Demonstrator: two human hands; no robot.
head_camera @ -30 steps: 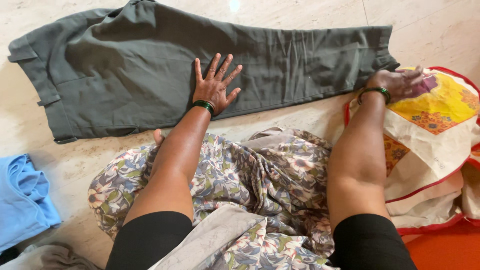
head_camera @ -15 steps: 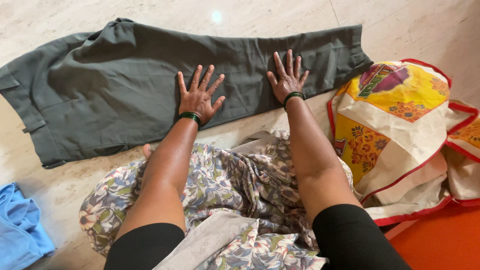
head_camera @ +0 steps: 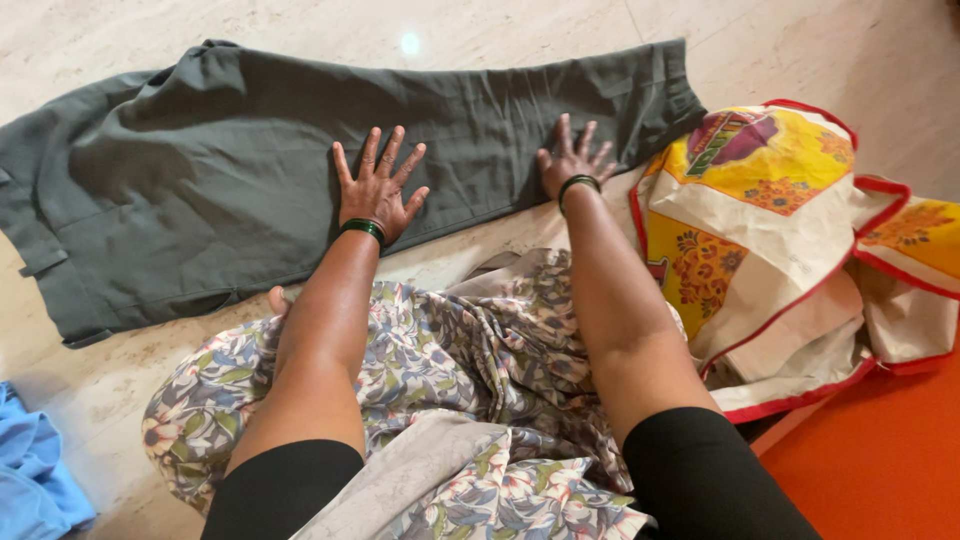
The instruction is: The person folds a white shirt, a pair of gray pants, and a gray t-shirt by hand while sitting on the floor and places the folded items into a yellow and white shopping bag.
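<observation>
A pair of dark grey-green trousers (head_camera: 230, 170) lies flat on the pale marble floor (head_camera: 860, 60), waistband at the left, leg hem at the right. My left hand (head_camera: 375, 185) presses flat on the middle of the leg, fingers spread. My right hand (head_camera: 572, 160) rests palm down on the leg closer to the hem, fingers apart, holding nothing. Both wrists wear green bangles. My floral skirt (head_camera: 450, 360) covers my lap below the arms.
A cream, yellow and red printed cloth bag (head_camera: 790, 240) lies at the right, touching the trouser hem. Blue fabric (head_camera: 30, 470) sits at the lower left edge. An orange surface (head_camera: 880, 470) fills the lower right corner.
My right hand left the printed bag, came onto the trouser leg, then slid slightly towards the hem. The left hand stays pressed on the trousers. The view shifted right.
</observation>
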